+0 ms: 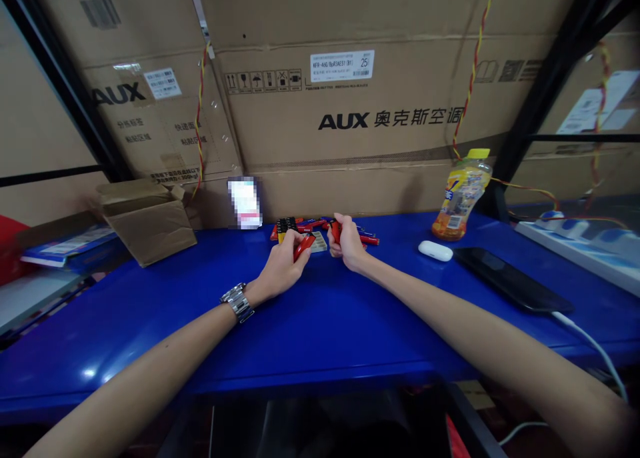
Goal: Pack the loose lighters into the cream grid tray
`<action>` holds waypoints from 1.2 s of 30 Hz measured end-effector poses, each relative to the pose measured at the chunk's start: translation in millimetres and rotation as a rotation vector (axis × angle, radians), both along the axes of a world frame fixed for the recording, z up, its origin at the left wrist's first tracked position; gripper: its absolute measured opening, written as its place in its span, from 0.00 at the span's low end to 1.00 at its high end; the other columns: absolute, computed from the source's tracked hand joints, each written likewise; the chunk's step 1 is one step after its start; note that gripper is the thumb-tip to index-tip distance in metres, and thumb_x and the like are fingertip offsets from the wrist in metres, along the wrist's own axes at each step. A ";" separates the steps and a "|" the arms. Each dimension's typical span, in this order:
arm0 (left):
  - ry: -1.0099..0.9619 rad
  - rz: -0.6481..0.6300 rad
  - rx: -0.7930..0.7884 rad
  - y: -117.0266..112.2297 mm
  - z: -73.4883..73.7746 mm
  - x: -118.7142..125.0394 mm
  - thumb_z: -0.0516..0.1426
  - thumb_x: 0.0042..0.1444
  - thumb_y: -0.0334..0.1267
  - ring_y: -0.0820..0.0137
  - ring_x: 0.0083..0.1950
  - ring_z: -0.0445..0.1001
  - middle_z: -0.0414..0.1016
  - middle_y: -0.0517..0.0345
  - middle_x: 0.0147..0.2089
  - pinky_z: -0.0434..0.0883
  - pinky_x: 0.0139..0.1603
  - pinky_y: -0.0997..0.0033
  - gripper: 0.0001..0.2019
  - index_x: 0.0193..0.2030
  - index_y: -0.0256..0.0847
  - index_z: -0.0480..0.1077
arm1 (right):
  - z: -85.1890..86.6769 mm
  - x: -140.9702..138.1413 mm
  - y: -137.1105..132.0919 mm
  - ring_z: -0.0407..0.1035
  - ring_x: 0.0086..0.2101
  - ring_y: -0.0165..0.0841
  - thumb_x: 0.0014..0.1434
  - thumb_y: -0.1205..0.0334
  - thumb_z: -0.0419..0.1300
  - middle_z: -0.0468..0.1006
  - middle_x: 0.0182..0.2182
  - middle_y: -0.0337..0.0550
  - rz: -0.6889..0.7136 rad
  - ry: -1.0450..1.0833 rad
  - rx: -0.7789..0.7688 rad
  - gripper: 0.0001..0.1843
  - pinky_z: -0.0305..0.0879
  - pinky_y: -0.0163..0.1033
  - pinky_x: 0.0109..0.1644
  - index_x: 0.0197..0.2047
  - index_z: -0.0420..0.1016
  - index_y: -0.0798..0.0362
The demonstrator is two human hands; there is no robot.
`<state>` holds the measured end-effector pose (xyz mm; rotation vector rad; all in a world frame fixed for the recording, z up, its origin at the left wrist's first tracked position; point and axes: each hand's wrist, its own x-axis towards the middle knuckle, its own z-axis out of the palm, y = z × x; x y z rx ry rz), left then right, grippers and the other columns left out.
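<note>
While black-topped pieces (pixel 287 225) stand left of bare tray cells (pixel 319 242), red pieces (pixel 305 246) are finger-pinched in left hand (pixel 284 263) and right hand (pixel 351 242), loose pieces (pixel 371 241) remaining.

Left hand (pixel 283 265) is pinching a red item (pixel 304 246), right hand (pixel 351 246) is gripping another red piece (pixel 335 231), both near the blue table's (pixel 320 325) back edge by scattered red and blue pieces (pixel 369 240). Bottle (pixel 457 201) is standing toward the back-right corner, white case (pixel 435 251) and black phone (pixel 510 279) lying nearby.
</note>
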<state>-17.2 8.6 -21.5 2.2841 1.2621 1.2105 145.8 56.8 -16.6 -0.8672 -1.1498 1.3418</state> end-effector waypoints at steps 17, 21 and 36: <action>-0.172 0.109 0.019 6.0 -0.5 -4.7 0.52 0.60 0.37 0.67 0.34 0.74 0.74 0.50 0.38 0.70 0.37 0.63 0.14 0.52 0.38 0.61 | -3.8 6.5 26.3 0.62 0.23 0.29 0.58 0.44 0.55 0.69 0.20 0.35 -0.097 -0.341 0.512 0.17 0.57 0.34 0.28 0.33 0.65 0.51; -0.218 0.143 -0.001 8.1 -0.5 -6.4 0.51 0.60 0.37 0.66 0.34 0.74 0.75 0.50 0.39 0.71 0.38 0.62 0.16 0.54 0.37 0.62 | -2.0 4.3 46.2 0.56 0.23 0.28 0.57 0.45 0.57 0.63 0.18 0.34 -0.115 -0.491 0.653 0.20 0.54 0.35 0.29 0.26 0.69 0.53; -0.666 -0.095 -0.411 -3.4 11.4 0.4 0.53 0.60 0.47 0.81 0.13 0.50 0.56 0.72 0.19 0.47 0.13 0.81 0.11 0.38 0.46 0.54 | -17.1 -16.0 84.4 0.56 0.20 0.26 0.54 0.63 0.57 0.66 0.17 0.32 0.056 -0.771 0.641 0.06 0.51 0.32 0.27 0.27 0.71 0.54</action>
